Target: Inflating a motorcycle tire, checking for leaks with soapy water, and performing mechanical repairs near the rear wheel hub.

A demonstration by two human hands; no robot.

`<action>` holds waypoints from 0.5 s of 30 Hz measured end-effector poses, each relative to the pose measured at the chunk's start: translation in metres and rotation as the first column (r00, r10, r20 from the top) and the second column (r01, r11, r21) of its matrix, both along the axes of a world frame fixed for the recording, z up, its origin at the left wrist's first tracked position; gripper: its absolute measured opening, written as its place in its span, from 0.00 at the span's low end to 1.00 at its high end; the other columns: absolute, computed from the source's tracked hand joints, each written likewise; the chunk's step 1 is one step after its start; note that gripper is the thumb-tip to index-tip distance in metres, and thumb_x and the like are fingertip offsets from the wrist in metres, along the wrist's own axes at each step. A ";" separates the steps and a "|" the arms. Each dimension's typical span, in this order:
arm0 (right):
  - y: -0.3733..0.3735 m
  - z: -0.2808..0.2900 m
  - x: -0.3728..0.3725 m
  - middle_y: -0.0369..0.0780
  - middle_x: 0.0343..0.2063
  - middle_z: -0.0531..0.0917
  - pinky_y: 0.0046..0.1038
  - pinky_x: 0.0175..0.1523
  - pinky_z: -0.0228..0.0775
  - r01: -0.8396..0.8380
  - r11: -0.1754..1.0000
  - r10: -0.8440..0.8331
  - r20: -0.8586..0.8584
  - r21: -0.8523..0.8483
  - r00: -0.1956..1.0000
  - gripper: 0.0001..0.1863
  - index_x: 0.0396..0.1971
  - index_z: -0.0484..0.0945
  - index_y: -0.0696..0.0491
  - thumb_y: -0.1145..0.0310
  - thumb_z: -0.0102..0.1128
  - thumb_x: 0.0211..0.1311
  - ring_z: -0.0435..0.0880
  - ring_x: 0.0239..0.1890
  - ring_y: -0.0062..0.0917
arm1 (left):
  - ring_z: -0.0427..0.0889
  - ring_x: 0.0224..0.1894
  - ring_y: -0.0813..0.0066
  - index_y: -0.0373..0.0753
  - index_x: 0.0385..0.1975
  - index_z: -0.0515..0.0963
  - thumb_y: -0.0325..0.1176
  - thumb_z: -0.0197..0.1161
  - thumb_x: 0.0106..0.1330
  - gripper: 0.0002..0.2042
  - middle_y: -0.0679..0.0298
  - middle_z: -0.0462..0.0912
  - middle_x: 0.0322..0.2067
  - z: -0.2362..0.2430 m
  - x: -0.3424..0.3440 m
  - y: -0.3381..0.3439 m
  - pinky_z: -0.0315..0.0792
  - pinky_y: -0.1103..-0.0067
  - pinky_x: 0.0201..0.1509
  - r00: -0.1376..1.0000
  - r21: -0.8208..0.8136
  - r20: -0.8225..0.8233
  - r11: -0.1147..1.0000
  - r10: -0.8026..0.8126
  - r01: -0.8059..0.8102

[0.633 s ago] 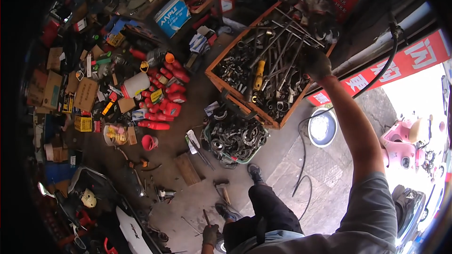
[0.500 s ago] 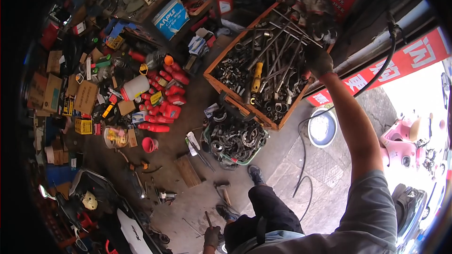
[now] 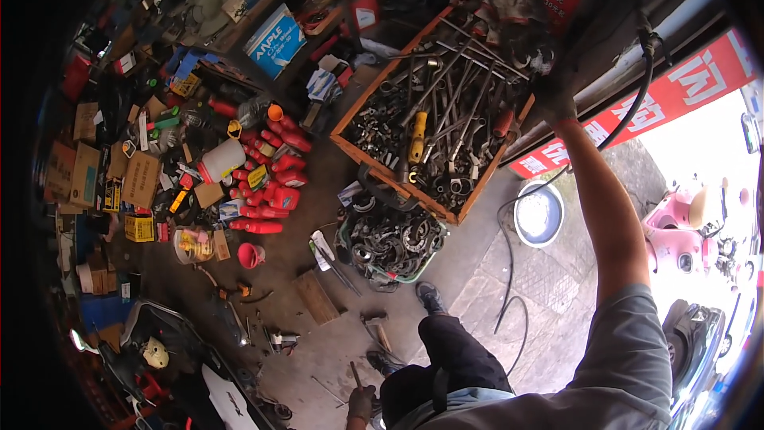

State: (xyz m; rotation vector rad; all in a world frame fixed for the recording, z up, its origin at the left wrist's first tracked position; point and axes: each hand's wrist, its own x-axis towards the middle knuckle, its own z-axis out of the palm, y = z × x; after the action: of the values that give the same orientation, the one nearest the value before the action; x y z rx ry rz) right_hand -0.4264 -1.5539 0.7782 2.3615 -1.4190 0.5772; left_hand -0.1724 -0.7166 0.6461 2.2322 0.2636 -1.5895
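Observation:
My right hand (image 3: 555,102), in a dark glove, reaches just past the right rim of a wooden tool tray (image 3: 372,161). Its fingers merge into the shadow there, so whether they hold anything is unclear. Inside the tray lie a yellow-handled screwdriver (image 3: 417,137), long metal rods, several wrenches, sockets and a red-handled tool (image 3: 503,121). Low in the picture my left hand (image 3: 360,404), also gloved, is closed round a brown wooden handle (image 3: 356,374) that sticks up from the fist; its other end is hidden.
A basket of metal parts (image 3: 398,243) stands below the tray. Red bottles (image 3: 274,183) and boxes crowd the left. A hammer (image 3: 380,333) and wooden block (image 3: 316,296) lie near my feet. A round basin (image 3: 539,215) and black hose (image 3: 503,271) are at right.
My right hand has moved slightly right, from over the tray's right side to beyond its rim, uncovering the red-handled tool. The view has shifted a little. My left hand still grips the handle.

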 end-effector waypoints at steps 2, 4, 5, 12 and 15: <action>0.009 0.008 0.005 0.54 0.54 0.62 0.39 0.61 0.49 0.042 0.971 -0.080 0.159 0.233 0.984 0.25 0.53 0.57 0.61 0.59 0.46 0.64 0.59 0.58 0.46 | 0.73 0.14 0.73 0.40 0.24 0.72 0.35 0.63 0.58 0.09 0.67 0.71 0.15 0.002 0.001 -0.003 0.72 0.75 0.20 0.998 -0.013 -0.010 0.998 0.059 -0.060; 0.017 0.016 0.008 0.58 0.68 0.44 0.35 0.74 0.27 0.051 0.852 -0.191 0.218 0.521 0.957 0.43 0.67 0.38 0.67 0.58 0.49 0.64 0.38 0.72 0.46 | 0.73 0.14 0.73 0.40 0.23 0.72 0.35 0.63 0.58 0.09 0.67 0.71 0.15 0.007 0.002 -0.006 0.72 0.75 0.20 0.998 -0.016 -0.012 0.998 0.063 -0.064; 0.019 0.019 0.008 0.58 0.68 0.43 0.35 0.74 0.27 0.060 0.851 -0.183 0.187 0.522 0.965 0.43 0.67 0.38 0.68 0.59 0.49 0.64 0.39 0.72 0.46 | 0.73 0.14 0.73 0.41 0.23 0.71 0.35 0.63 0.58 0.09 0.68 0.70 0.15 0.010 0.003 -0.009 0.72 0.75 0.20 0.997 -0.017 -0.019 0.997 0.076 -0.077; 0.013 0.000 0.012 0.47 0.45 0.81 0.40 0.51 0.71 0.122 0.858 -0.223 0.148 0.498 0.964 0.17 0.46 0.78 0.46 0.57 0.48 0.62 0.79 0.48 0.43 | 0.73 0.18 0.71 0.34 0.16 0.73 0.42 0.60 0.54 0.16 0.65 0.71 0.13 0.019 0.000 -0.024 0.66 0.72 0.24 0.999 0.068 -0.023 0.997 0.039 -0.037; 0.000 -0.026 0.022 0.45 0.47 0.80 0.38 0.53 0.71 -0.005 0.897 -0.102 0.217 0.442 0.971 0.21 0.54 0.75 0.40 0.55 0.51 0.59 0.79 0.50 0.41 | 0.74 0.19 0.69 0.34 0.16 0.74 0.43 0.60 0.54 0.17 0.63 0.72 0.13 0.016 -0.004 -0.021 0.66 0.71 0.25 0.999 0.052 0.039 0.999 -0.018 0.016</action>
State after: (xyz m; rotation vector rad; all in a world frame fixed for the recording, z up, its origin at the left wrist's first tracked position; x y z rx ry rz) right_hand -0.4043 -1.5544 0.7521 2.6574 -1.8801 0.5874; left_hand -0.1767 -0.7372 0.6617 2.3079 0.2782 -1.5621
